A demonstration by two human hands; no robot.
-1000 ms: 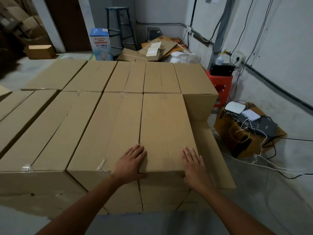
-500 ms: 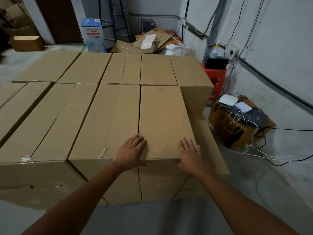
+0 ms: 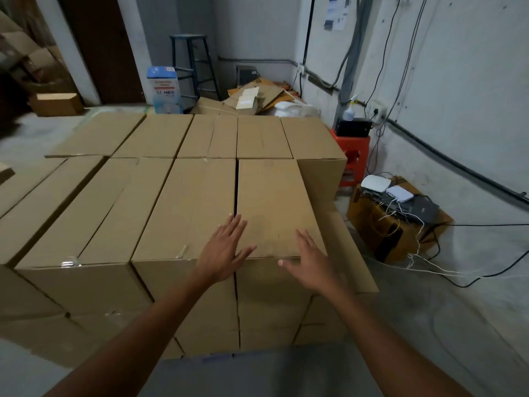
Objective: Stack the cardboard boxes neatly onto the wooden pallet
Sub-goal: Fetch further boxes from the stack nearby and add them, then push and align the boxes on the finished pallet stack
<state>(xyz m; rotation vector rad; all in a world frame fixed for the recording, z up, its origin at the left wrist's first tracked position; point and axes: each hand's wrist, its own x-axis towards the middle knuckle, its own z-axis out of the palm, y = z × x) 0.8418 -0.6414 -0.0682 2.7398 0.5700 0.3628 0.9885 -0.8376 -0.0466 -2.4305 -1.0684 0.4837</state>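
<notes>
I am seeing the left hand point(image 3: 226, 250) and right hand point(image 3: 310, 265) reaching forward, fingers spread, gripping nothing. The cardboard box point(image 3: 272, 202) is lying just beneath and beyond both, its near edge between them; contact unclear.

Pale plastered walls point(image 3: 472, 96) meet in a corner at 1 o'clock, where a dark cable point(image 3: 307, 53) runs up to the ceiling. A dark brown door point(image 3: 106, 47) stands at 11 o'clock and a blue stool point(image 3: 190, 64) at 12. A red plastic stool point(image 3: 353, 150) sits against the wall at 2 o'clock. The grey concrete floor point(image 3: 458, 325) lies in dim, even light.
</notes>
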